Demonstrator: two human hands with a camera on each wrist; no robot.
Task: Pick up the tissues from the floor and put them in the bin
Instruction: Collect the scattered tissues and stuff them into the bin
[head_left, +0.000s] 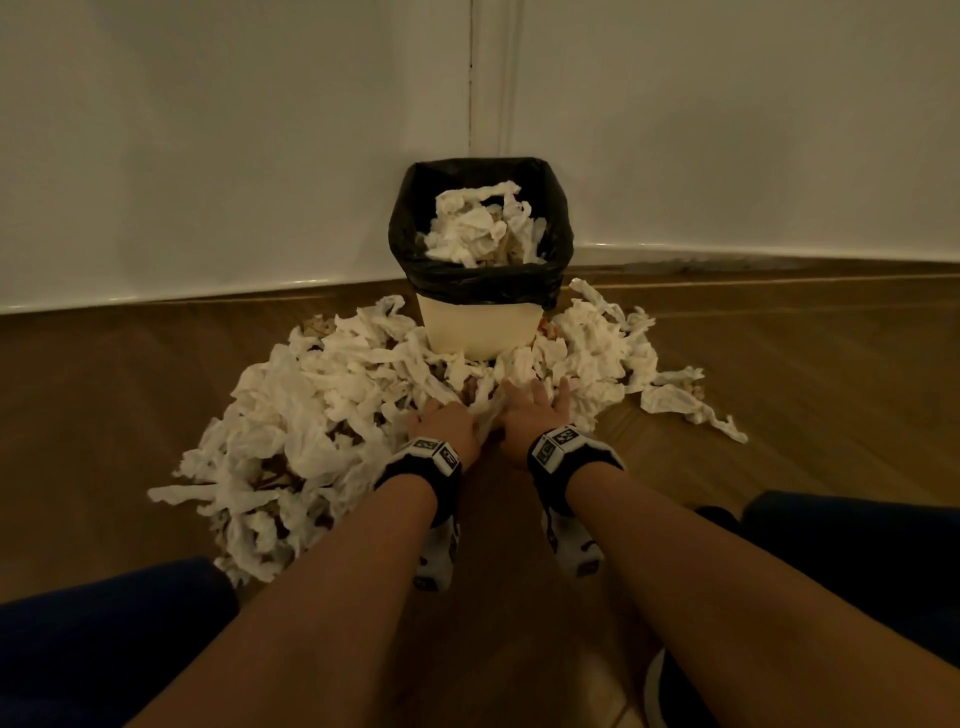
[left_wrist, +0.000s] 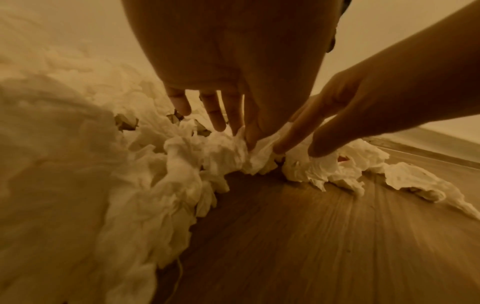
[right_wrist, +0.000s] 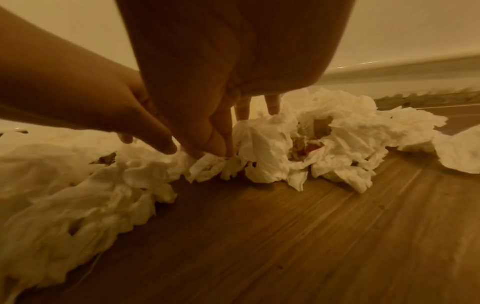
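A cream bin (head_left: 478, 325) with a black liner (head_left: 408, 228) stands in the room corner, and crumpled tissues (head_left: 478, 228) lie inside it. A big heap of white tissues (head_left: 322, 405) spreads over the wooden floor around its base. Both hands reach into the heap's near edge, side by side. My left hand (head_left: 434, 410) has straight fingers (left_wrist: 217, 115) pointing down into the tissues (left_wrist: 207, 152). My right hand (head_left: 535, 397) is spread, its fingers (left_wrist: 284, 144) and thumb resting apart on a crumpled tissue (right_wrist: 262, 144). Neither hand has lifted anything.
White walls meet behind the bin, with a skirting board (head_left: 779, 252) along the floor. Brown scraps (right_wrist: 303, 147) show among the tissues. Loose tissues (head_left: 685, 402) trail off to the right. My knees in dark trousers (head_left: 104, 634) flank bare wooden floor (head_left: 509, 571).
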